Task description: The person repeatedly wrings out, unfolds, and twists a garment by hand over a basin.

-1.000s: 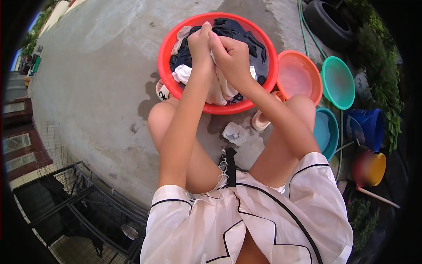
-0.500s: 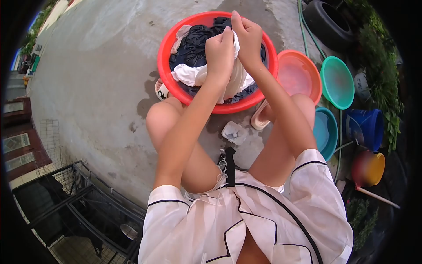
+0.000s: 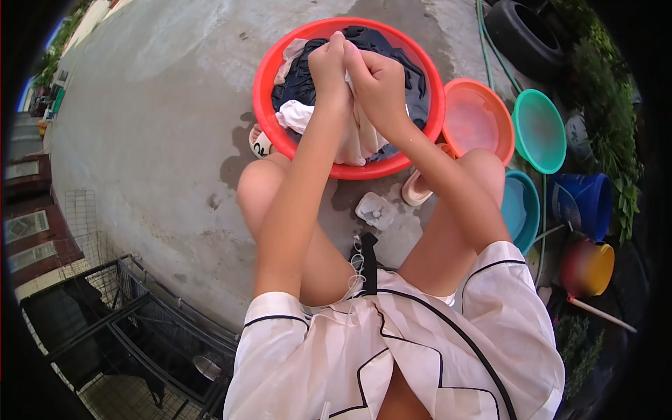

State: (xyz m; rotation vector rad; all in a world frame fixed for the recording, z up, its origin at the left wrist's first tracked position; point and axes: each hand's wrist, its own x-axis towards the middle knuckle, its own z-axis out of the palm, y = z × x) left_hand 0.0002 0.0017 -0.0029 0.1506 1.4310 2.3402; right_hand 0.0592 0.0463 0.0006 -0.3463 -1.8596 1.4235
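Observation:
Both fists are closed around a white garment (image 3: 358,140), which hangs from them into a large red basin (image 3: 262,105). My left hand (image 3: 329,73) is pressed against my right hand (image 3: 378,84), thumbs side by side, over the basin's middle. Most of the gripped cloth is hidden behind my fingers. Under and behind the hands lie wet dark clothes (image 3: 409,66). A bunched white cloth (image 3: 295,115) rests on them at the left; whether it belongs to the held garment I cannot tell.
On the right stand an orange basin (image 3: 507,115), a green basin (image 3: 559,133), a teal basin (image 3: 518,210), a blue bucket (image 3: 591,203) and a yellow-and-red dipper (image 3: 595,269). A tire (image 3: 521,42) and hose (image 3: 491,52) lie beyond. A small white container (image 3: 376,211) sits between my feet.
Both hands have moved left, still gripping the white garment. My right fist has lowered and come against the left one, which has risen slightly.

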